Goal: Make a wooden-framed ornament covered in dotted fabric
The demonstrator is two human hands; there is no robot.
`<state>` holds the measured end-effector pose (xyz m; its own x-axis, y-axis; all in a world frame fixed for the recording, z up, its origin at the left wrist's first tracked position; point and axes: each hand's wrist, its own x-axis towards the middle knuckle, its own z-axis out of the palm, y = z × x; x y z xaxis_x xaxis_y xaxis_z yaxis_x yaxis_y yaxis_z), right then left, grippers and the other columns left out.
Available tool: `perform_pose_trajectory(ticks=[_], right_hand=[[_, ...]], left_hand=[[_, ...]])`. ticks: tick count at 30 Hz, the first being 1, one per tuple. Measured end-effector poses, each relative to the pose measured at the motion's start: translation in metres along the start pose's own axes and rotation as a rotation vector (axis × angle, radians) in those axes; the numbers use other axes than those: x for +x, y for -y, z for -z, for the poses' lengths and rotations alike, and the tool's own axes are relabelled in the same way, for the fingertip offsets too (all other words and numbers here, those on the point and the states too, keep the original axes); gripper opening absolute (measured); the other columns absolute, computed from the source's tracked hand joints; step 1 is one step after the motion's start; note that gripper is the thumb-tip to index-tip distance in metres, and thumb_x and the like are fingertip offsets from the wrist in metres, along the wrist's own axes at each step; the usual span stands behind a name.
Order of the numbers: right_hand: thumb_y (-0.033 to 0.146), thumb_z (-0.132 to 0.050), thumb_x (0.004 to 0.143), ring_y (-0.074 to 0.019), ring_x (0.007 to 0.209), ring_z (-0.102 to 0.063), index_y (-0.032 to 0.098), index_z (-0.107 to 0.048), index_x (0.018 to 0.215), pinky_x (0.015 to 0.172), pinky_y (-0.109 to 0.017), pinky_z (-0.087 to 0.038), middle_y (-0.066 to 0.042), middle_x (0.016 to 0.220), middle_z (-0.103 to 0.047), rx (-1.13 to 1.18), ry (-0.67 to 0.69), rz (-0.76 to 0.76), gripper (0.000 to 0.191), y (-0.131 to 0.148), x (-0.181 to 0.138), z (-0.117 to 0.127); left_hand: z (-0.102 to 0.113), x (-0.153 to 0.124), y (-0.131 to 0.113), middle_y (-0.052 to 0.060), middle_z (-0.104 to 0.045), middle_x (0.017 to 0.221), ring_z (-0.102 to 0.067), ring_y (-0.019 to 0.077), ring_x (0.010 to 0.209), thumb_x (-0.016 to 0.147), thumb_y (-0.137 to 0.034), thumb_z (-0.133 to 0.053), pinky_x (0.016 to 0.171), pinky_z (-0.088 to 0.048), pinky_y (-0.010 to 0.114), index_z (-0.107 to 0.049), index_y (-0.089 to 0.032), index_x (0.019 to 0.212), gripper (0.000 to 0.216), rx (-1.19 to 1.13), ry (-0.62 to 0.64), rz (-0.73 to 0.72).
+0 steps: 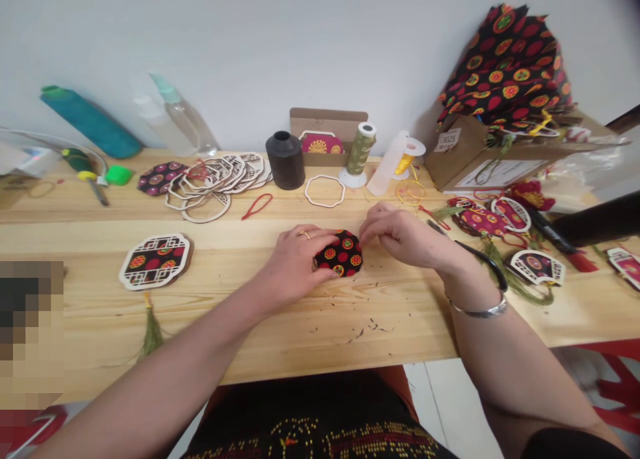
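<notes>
Wood table (280, 339) spans mid-frame, pale wall (225, 32) behind. Patch (345, 254) sits just right of centre, between both hands. Left hand (295, 262) clamped on its left side, thumb at lower edge, presumably to steady it. Right hand (395, 232) at its upper-right edge, fingertips bunched; can't tell if gripping. Green spool (361, 154) upper centre, probably for easy reach.
</notes>
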<state>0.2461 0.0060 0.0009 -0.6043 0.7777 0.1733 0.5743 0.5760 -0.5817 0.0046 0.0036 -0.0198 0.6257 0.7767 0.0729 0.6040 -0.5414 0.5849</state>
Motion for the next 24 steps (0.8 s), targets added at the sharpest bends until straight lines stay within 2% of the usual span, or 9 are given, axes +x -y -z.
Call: perform_pose_trajectory(ticks=[2,4,7,9,12,16,19,22,24], right_hand=[[-0.006,-0.039,0.070,-0.0189,0.094,-0.061,0.021,-0.074,0.086,0.088,-0.039,-0.051,-0.005,0.091,-0.072,-0.024,-0.062,-0.006,0.047,0.001,0.001,-0.001],[-0.004,-0.041,0.075,-0.0191,0.094,-0.062,0.020,-0.074,0.092,0.087,-0.039,-0.051,-0.006,0.092,-0.071,-0.028,-0.102,0.000,0.044,0.002,0.002,-0.003],[0.002,-0.048,0.082,-0.0199,0.095,-0.062,0.019,-0.073,0.095,0.085,-0.038,-0.052,-0.007,0.094,-0.071,0.011,-0.097,0.023,0.033,0.006,0.004,-0.005],[0.003,-0.052,0.084,-0.0205,0.096,-0.061,0.018,-0.074,0.094,0.086,-0.039,-0.052,-0.008,0.095,-0.071,0.038,-0.066,0.044,0.028,0.008,0.005,-0.007],[-0.001,-0.051,0.082,-0.0207,0.097,-0.058,0.018,-0.075,0.093,0.089,-0.039,-0.051,-0.008,0.098,-0.072,0.052,-0.031,0.087,0.033,0.008,0.006,-0.011],[-0.005,-0.047,0.080,-0.0208,0.100,-0.052,0.022,-0.076,0.099,0.092,-0.041,-0.048,-0.004,0.110,-0.073,0.051,-0.003,0.121,0.044,0.008,0.007,-0.015],[-0.006,-0.045,0.080,-0.0214,0.104,-0.049,0.024,-0.074,0.108,0.097,-0.043,-0.045,-0.001,0.121,-0.071,0.046,0.029,0.131,0.050,0.010,0.008,-0.018],[-0.006,-0.044,0.080,-0.0220,0.105,-0.046,0.024,-0.072,0.114,0.098,-0.043,-0.044,-0.001,0.124,-0.070,0.035,0.029,0.133,0.053,0.012,0.009,-0.021],[-0.007,-0.043,0.080,-0.0217,0.102,-0.045,0.024,-0.072,0.113,0.096,-0.041,-0.045,-0.001,0.122,-0.070,0.025,0.016,0.128,0.054,0.012,0.009,-0.022]], left_hand=[[0.002,0.000,0.000,0.006,-0.062,0.137,-0.051,0.0291,0.126,0.077,-0.031,-0.074,0.108,-0.037,0.051,-0.066,-0.023,0.120,0.045,-0.025,-0.046,0.027],[0.005,0.001,0.001,0.007,-0.063,0.134,-0.052,0.0279,0.125,0.082,-0.027,-0.066,0.108,-0.038,0.049,-0.068,-0.021,0.115,0.033,-0.032,-0.141,0.093],[0.009,0.001,0.003,0.009,-0.067,0.119,-0.057,0.0273,0.113,0.084,-0.020,-0.060,0.104,-0.041,0.048,-0.071,-0.018,0.100,0.019,0.000,-0.243,0.224],[0.010,0.001,0.004,0.010,-0.066,0.111,-0.056,0.0290,0.108,0.080,-0.022,-0.066,0.102,-0.041,0.049,-0.070,-0.017,0.089,0.012,0.034,-0.246,0.296],[0.008,0.001,0.003,0.010,-0.062,0.109,-0.050,0.0317,0.107,0.073,-0.030,-0.075,0.102,-0.039,0.052,-0.067,-0.017,0.076,0.015,0.077,-0.230,0.342],[0.004,0.001,0.001,0.010,-0.059,0.111,-0.046,0.0326,0.107,0.070,-0.030,-0.076,0.101,-0.038,0.053,-0.064,-0.018,0.070,0.018,0.098,-0.197,0.350],[0.003,0.001,0.001,0.011,-0.059,0.112,-0.047,0.0321,0.107,0.072,-0.027,-0.073,0.099,-0.038,0.053,-0.063,-0.018,0.072,0.013,0.101,-0.214,0.326],[0.003,0.001,-0.001,0.009,-0.064,0.110,-0.051,0.0290,0.106,0.078,-0.021,-0.066,0.099,-0.038,0.050,-0.065,-0.019,0.078,0.003,0.080,-0.229,0.214],[0.003,0.000,-0.002,0.006,-0.070,0.104,-0.051,0.0272,0.106,0.080,-0.017,-0.062,0.099,-0.039,0.048,-0.067,-0.020,0.082,0.006,0.052,-0.196,0.107]])
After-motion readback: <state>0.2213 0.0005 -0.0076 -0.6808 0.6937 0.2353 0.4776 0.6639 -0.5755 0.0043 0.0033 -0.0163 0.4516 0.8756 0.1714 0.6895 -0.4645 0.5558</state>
